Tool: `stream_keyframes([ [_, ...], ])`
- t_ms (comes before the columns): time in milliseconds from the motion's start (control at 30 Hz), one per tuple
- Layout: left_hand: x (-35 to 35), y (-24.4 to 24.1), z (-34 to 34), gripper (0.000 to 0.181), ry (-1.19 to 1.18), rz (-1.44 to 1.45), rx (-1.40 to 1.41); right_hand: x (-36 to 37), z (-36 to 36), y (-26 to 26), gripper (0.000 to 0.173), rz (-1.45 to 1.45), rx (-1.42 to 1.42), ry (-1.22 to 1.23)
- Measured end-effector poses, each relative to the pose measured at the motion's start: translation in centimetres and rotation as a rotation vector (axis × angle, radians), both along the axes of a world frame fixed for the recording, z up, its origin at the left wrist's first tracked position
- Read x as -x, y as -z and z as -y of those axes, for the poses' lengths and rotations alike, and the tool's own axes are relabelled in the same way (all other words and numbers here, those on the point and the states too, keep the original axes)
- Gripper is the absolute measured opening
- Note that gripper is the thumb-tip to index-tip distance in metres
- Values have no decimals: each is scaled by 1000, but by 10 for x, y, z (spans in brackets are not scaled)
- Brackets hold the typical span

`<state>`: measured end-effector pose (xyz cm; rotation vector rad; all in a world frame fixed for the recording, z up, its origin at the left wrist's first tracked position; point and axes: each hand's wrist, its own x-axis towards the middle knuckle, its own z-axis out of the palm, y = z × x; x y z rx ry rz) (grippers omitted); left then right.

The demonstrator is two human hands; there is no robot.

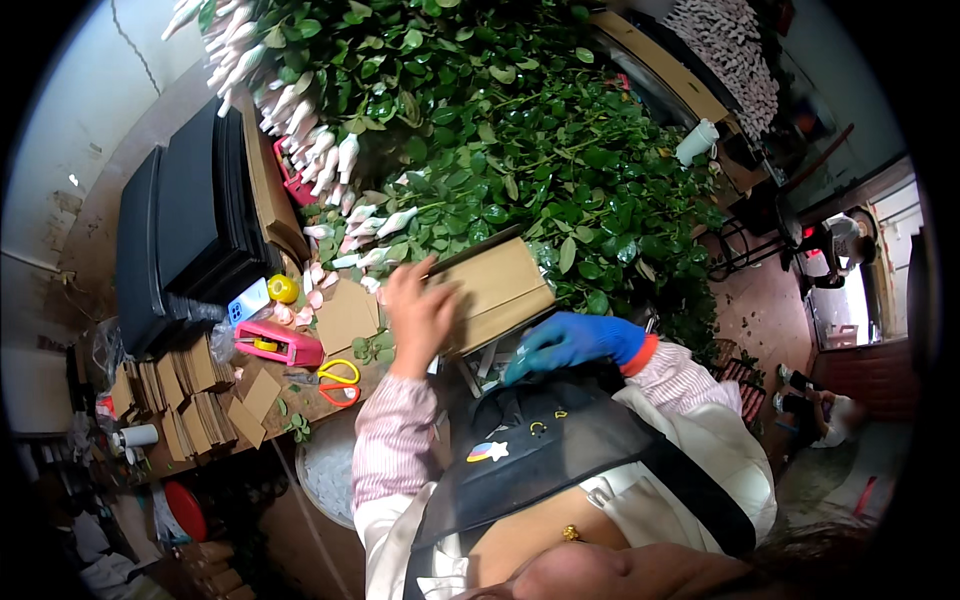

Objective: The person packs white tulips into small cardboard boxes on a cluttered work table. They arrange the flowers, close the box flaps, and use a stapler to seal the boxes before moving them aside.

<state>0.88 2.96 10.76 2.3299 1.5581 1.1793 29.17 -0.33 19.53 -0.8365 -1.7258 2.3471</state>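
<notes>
Bare and slightly blurred, my left hand [418, 315] hovers with fingers apart at the left end of a folded cardboard sheet [499, 292]. Whether its fingertips touch the sheet is unclear. My right hand [581, 345], in a blue knit glove with an orange cuff, is at the sheet's lower right edge, fingers pointing down over small scraps [487, 364] by my black apron [555, 442]. Its fingertips are partly hidden. Beyond the sheet lies a large heap of leafy rose stems [510, 135]; pale netted buds [322, 161] stick out at its left side.
On the bench's left are yellow-and-orange-handled scissors [339, 382], a pink tape dispenser [281, 343], a yellow tape roll [283, 289], a phone [249, 300], cardboard pieces [346, 319] and black sheet stacks [199, 202]. A white tub [330, 472] stands below. Two people [844, 244] are at far right.
</notes>
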Motion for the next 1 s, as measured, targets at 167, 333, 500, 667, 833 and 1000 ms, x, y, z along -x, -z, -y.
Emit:
stream_keyframes([
  [167, -136, -2, -80, 12, 153, -239, -108, -67, 17, 44, 39, -287, 237, 686],
  [333, -178, 50, -124, 45, -152, -516, 82, -95, 22, 98, 45, -101, 306, 813],
  [500, -175, 41, -115, 40, -106, -540, 53, -104, 51, 200, 43, 74, 417, 739],
  [667, -185, 35, -119, 27, -81, -524, -31, -96, 3, 309, 36, -89, 207, 790],
  [833, -167, 40, -117, 27, 34, -417, 50, -118, 14, 309, 54, 333, -646, 717],
  [1000, -143, -14, -65, 31, 211, 157, 118, -120, 10, 257, 39, 703, -649, 220],
])
